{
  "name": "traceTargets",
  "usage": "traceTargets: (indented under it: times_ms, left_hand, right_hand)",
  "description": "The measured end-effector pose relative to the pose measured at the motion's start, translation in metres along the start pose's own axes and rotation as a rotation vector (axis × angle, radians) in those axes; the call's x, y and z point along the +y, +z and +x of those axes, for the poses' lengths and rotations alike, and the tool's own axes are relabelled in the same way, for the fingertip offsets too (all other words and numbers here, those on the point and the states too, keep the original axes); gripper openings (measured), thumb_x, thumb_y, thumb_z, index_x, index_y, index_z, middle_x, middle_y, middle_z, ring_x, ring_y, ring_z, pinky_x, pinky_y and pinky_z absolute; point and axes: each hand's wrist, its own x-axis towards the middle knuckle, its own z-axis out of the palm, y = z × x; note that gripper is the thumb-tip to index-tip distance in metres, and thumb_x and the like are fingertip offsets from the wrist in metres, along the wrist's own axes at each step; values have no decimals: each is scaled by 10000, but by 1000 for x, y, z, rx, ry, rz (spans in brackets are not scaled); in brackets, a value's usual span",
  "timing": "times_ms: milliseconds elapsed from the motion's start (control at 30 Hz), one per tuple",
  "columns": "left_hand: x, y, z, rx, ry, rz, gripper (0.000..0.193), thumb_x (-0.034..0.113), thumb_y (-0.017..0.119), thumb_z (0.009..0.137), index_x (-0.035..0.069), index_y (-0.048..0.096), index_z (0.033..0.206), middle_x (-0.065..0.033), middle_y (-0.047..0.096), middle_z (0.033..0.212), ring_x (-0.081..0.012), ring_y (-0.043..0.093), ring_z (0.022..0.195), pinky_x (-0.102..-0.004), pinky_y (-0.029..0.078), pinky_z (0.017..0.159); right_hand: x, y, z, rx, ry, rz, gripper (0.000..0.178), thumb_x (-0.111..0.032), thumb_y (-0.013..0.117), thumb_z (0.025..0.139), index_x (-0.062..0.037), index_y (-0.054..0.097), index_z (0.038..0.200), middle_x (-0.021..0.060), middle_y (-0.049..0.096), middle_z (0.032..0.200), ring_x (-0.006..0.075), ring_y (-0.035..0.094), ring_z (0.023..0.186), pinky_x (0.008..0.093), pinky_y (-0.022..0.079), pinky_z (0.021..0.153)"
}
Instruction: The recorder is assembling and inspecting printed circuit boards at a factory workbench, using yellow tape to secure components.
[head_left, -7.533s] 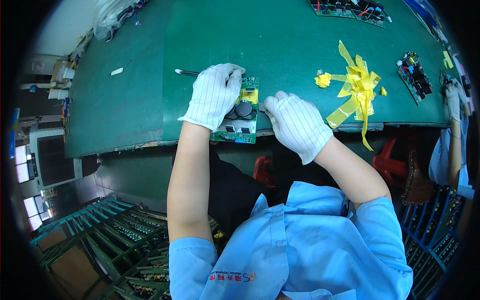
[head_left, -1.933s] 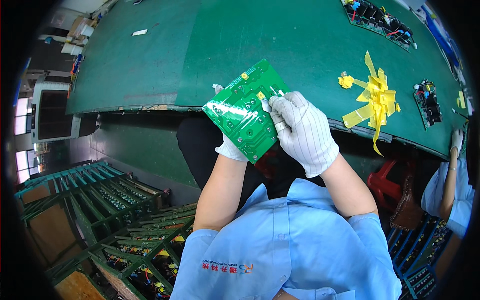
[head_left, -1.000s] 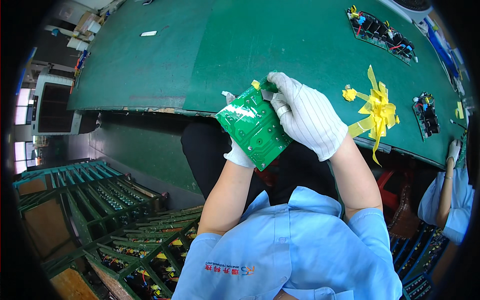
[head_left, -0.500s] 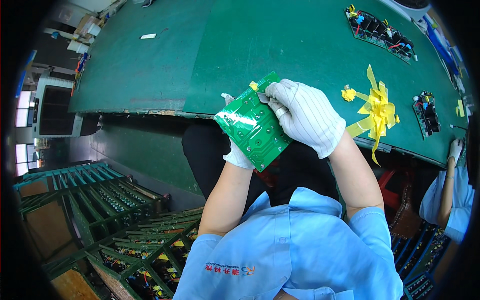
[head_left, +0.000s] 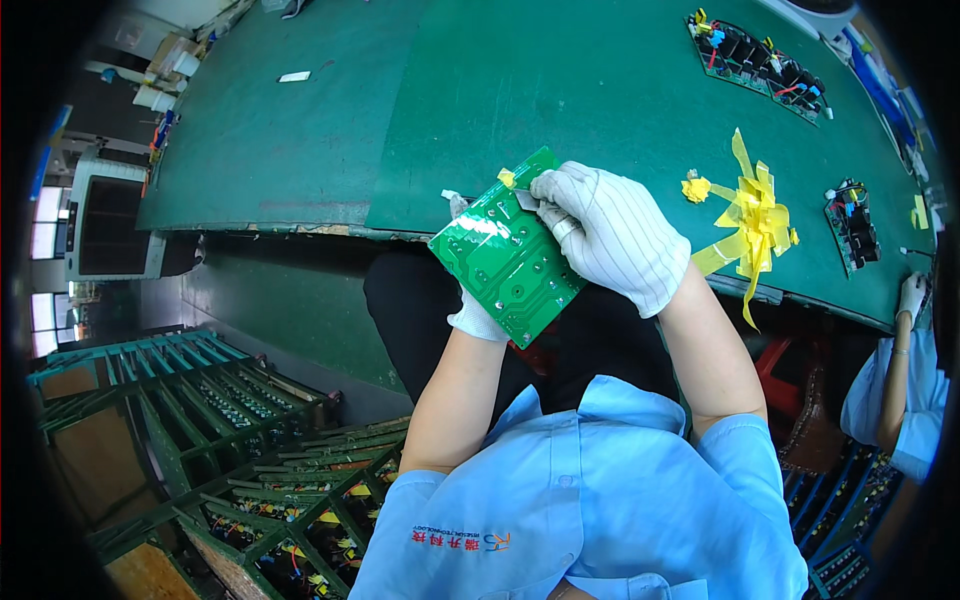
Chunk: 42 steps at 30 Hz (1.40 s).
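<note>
A green circuit board point(head_left: 510, 280), solder side up, is tilted over my lap at the table's edge. My left hand point(head_left: 476, 316), in a white glove, holds it from beneath; most of its fingers are hidden behind the board. Above the board's upper right part, my right hand point(head_left: 605, 230) in a striped white glove is closed in a pinch on a small flat grey blade-like piece point(head_left: 526, 199). Its tip meets the board beside a bit of yellow tape point(head_left: 507, 178) near the upper edge.
On the green table point(head_left: 480, 90), a clump of yellow tape strips point(head_left: 757, 222) hangs over the front edge. Beyond lie a long populated board point(head_left: 760, 70) and a smaller one point(head_left: 853, 230). Racks point(head_left: 240, 410) of boards stand at lower left; a co-worker's gloved hand point(head_left: 911, 297) is at right.
The circuit board has tilted slightly and the shine on it has shifted. Both hands keep nearly the same place and hold.
</note>
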Motion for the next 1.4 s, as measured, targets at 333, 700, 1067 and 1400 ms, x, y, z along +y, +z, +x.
traceTargets:
  times_ms: [333, 700, 1067, 1400]
  left_hand:
    - [0, -3, 2, -76, 9, -77, 871, 801, 254, 892, 146, 426, 1439, -150, 497, 1399, -341, 520, 1266, -546, 430, 1054]
    - [-5, 24, 3, -144, 14, -61, 649, 578, 453, 946, 57, 531, 1326, -182, 596, 1282, -349, 605, 1140, -500, 495, 972]
    - [0, -30, -5, -158, 1, -105, 734, 693, 417, 923, 105, 521, 1351, -148, 540, 1359, -341, 555, 1204, -519, 459, 1012]
    - [23, 24, -10, -313, 278, -21, 610, 587, 459, 968, 117, 502, 1355, -121, 546, 1344, -283, 556, 1191, -466, 488, 969]
  right_hand:
    - [-4, 10, 0, -11, 69, -83, 298, -115, 517, 900, -97, 590, 1187, 159, 619, 887, 358, 626, 788, 444, 518, 686]
    - [23, -7, -20, 320, 1, -81, 315, -72, 547, 908, -89, 599, 1219, 144, 619, 861, 337, 627, 799, 439, 529, 687]
    - [60, -55, -95, 37, 615, -688, 274, -126, 492, 946, -51, 627, 1172, 192, 661, 885, 374, 650, 798, 465, 511, 693]
    - [4, -63, -111, 101, 437, -213, 368, -53, 515, 927, 15, 507, 1289, 194, 670, 977, 360, 651, 886, 436, 520, 766]
